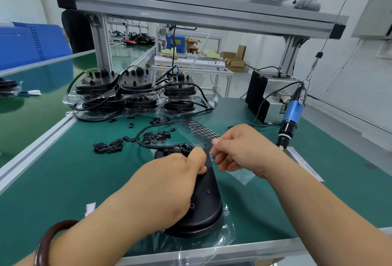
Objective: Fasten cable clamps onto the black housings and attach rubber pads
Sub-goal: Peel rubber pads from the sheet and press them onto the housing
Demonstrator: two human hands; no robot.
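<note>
Gripped by the left hand (182, 172) is the black housing (203, 200); the rubber pad sheet (201, 131) is pinched by the right hand (241, 149).

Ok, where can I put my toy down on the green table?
Bare mat left of the black housing, between loose clamps and red-edged label; also near the front right corner. Crowded behind: pad sheet, clamps, stacked housings.
</note>
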